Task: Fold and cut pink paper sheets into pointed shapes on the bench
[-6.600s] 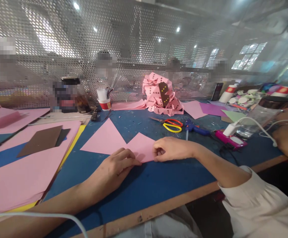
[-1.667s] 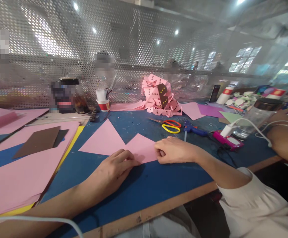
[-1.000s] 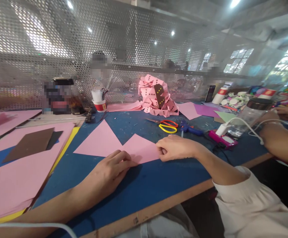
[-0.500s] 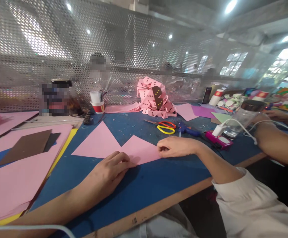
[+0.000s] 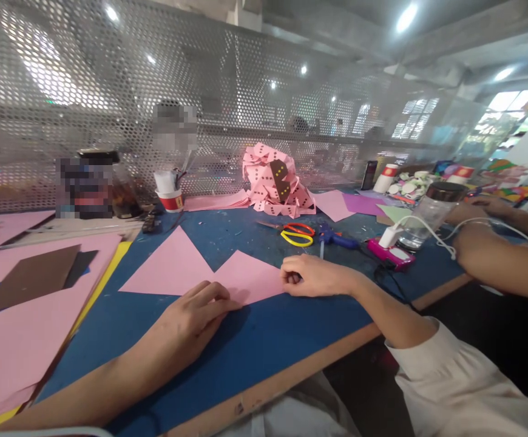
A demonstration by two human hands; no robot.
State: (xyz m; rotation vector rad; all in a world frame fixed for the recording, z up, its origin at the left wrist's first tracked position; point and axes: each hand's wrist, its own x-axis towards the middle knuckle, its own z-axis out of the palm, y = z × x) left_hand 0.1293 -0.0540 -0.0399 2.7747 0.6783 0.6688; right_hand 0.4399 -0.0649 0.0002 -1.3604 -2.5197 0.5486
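A pink sheet of paper (image 5: 246, 276) lies on the blue tabletop, showing two pointed peaks; whether it is one folded sheet or two pieces I cannot tell. My left hand (image 5: 200, 312) rests at its near edge, fingers bent and thumb pressed against the index finger on the paper. At the paper's right corner, my right hand (image 5: 314, 276) has its fingers curled in a pinch. Scissors (image 5: 297, 234) with red and yellow handles and a blue glue gun (image 5: 337, 237) lie just beyond my right hand.
Pink sheets with brown card (image 5: 30, 279) cover the left side. Behind stand a paper cup (image 5: 170, 199) and a dotted pink paper model (image 5: 268, 182). At right are a magenta power strip (image 5: 391, 254), a clear jar (image 5: 428, 215), cables and another person's arm (image 5: 500, 255).
The view has shifted slightly, so everything appears a little further left. Both hands stay on the pink paper, with hardly any movement; the right fingers look slightly more curled.
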